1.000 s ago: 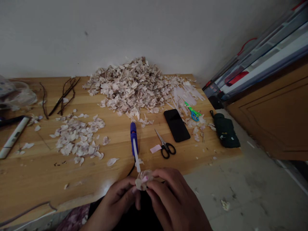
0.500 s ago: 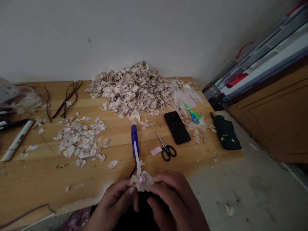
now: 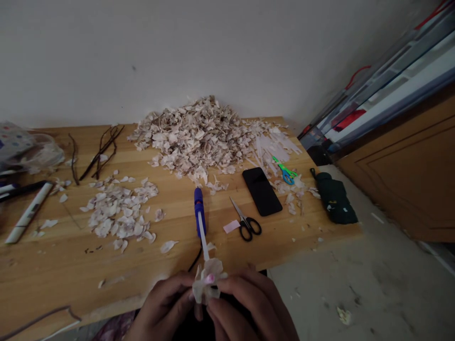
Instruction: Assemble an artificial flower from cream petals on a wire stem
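Both my hands meet at the bottom middle, in front of the wooden table's (image 3: 53, 265) near edge. My left hand (image 3: 165, 308) and my right hand (image 3: 245, 305) pinch a small pale flower made of husk petals (image 3: 208, 280) with a pink centre. Their fingers are closed round it. Just beyond the flower lies a blue glue gun (image 3: 199, 208) with a white glue stick sticking out toward me. A small heap of loose pale petals (image 3: 119, 213) lies to the left of the gun.
A big pile of pale husks (image 3: 199, 137) sits at the back by the wall. Black scissors (image 3: 247, 222), a black phone (image 3: 262, 191), green-blue scissors (image 3: 286, 171) and a dark folded umbrella (image 3: 334, 196) lie right. Dark twigs (image 3: 97, 151) and a plastic bag (image 3: 28, 149) lie left.
The view has tilted slightly, so the table sits lower in frame. My hands have turned the flower between the fingers and brought it a little lower and closer.
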The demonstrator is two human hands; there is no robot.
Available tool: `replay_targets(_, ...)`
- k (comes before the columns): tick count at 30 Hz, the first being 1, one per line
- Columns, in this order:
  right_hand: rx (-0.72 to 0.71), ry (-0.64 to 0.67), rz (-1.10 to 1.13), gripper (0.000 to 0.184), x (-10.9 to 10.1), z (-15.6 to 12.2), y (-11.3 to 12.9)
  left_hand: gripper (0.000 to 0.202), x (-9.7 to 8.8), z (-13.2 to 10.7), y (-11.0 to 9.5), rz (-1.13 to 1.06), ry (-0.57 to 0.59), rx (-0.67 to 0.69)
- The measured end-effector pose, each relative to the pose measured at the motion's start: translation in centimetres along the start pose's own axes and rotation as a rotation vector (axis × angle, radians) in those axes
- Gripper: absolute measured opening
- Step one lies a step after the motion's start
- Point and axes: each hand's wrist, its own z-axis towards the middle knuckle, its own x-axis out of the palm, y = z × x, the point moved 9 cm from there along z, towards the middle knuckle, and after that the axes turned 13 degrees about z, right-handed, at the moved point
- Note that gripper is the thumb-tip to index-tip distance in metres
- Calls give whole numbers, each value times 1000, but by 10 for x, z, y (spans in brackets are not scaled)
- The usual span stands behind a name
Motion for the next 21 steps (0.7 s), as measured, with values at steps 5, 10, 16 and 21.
replay_targets(5,-11,34,-14,16,1,-2,-2,30,-1,0,-1,41,-25,13)
replay_targets(10,-43,121,-15,19,-2,2,-5,32,-1,1,-9,20,-27,40)
replay_targets(16,23,79,78,19,0,2,-14,37,-3,2,-13,37,-41,36)
replay_targets(21,86,39,173,22,-4,7,-12,35,-1,3,-12,49,-34,33)
